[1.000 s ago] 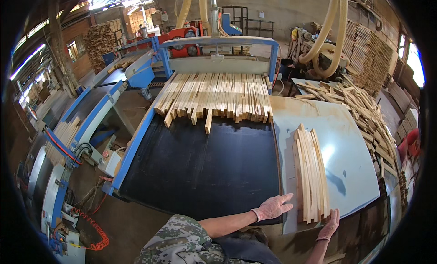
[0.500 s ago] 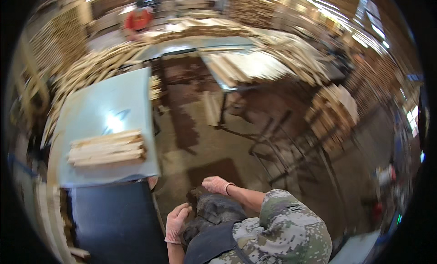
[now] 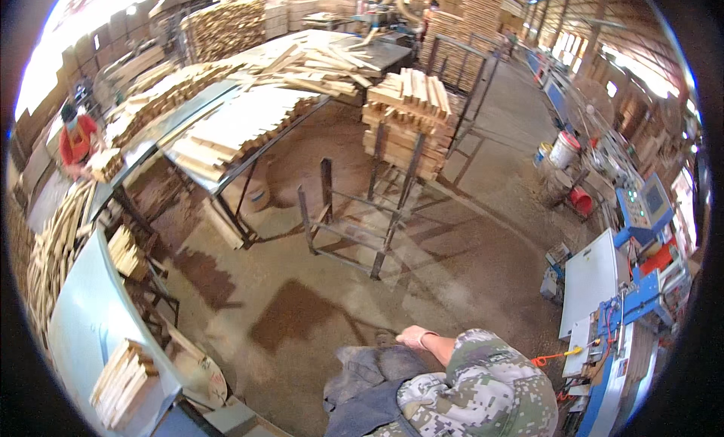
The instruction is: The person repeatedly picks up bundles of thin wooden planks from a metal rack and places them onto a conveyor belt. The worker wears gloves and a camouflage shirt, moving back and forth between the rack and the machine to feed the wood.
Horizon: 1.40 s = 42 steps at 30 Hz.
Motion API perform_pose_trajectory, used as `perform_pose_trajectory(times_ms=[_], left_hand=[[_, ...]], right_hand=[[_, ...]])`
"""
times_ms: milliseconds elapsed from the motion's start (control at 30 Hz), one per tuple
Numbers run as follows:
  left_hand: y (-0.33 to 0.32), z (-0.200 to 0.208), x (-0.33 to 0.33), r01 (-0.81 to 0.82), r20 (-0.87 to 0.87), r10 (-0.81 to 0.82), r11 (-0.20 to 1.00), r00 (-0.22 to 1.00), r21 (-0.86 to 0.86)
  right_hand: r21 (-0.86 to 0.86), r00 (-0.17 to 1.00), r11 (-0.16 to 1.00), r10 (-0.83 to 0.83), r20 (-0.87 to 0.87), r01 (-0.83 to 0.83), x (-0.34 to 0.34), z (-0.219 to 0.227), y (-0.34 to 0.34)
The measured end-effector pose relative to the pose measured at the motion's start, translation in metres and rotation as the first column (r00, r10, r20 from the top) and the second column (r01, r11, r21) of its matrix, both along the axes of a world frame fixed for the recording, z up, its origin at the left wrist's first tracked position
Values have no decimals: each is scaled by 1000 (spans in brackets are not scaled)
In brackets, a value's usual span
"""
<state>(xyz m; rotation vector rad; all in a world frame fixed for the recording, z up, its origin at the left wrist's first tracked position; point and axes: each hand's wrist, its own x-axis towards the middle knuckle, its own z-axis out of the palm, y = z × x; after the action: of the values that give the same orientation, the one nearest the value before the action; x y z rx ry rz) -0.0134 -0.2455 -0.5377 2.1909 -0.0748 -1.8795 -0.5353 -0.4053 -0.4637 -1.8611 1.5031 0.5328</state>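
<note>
My right hand (image 3: 415, 336), in a pale pink work glove, hangs in front of my body above the floor. Its fingers look loosely curled, and no object shows in them. A camouflage sleeve (image 3: 490, 380) covers that arm, and beside it hangs my dark apron (image 3: 369, 373). My left hand is out of view. At the lower left, a short stack of wood strips (image 3: 124, 384) rests on a pale blue tabletop (image 3: 83, 309). Ahead stands a dark metal rack frame (image 3: 351, 241) with upright posts.
Wood blocks (image 3: 411, 124) are piled behind the rack. Left of it, a table bears pale strips (image 3: 241, 124). A person in red (image 3: 78, 139) stands at the far left. A blue machine (image 3: 641, 294) lines the right side, with buckets (image 3: 564, 149) farther back.
My view has swung to the right, bringing the machine and aisle into sight. The blue tabletop has shifted toward the lower left, and my left hand has left the picture.
</note>
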Motion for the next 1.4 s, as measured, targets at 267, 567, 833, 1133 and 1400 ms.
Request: perform_pose_trajectory(times_ms=[267, 567, 833, 1133, 1400], left_hand=[[-98, 36, -114, 224, 93, -218, 973, 971, -61], [-242, 21, -334, 430, 153, -402, 851, 903, -303], [-379, 66, -534, 791, 651, -663, -144, 369, -595], [-538, 229, -741, 6, -322, -381, 654, 867, -756], [-690, 307, -877, -100, -250, -391, 365, 886, -926]], right_hand=[[342, 596, 532, -795, -111, 774, -158, -37, 90], [-50, 626, 627, -762, 167, 777, -354, -93, 42], [594, -340, -68, -869, 360, 802, -417, -30, -13], [425, -322, -178, -899, 296, 888, -527, -97, 33], [-559, 780, 635, -625, 34, 533, -659, 39, -180]])
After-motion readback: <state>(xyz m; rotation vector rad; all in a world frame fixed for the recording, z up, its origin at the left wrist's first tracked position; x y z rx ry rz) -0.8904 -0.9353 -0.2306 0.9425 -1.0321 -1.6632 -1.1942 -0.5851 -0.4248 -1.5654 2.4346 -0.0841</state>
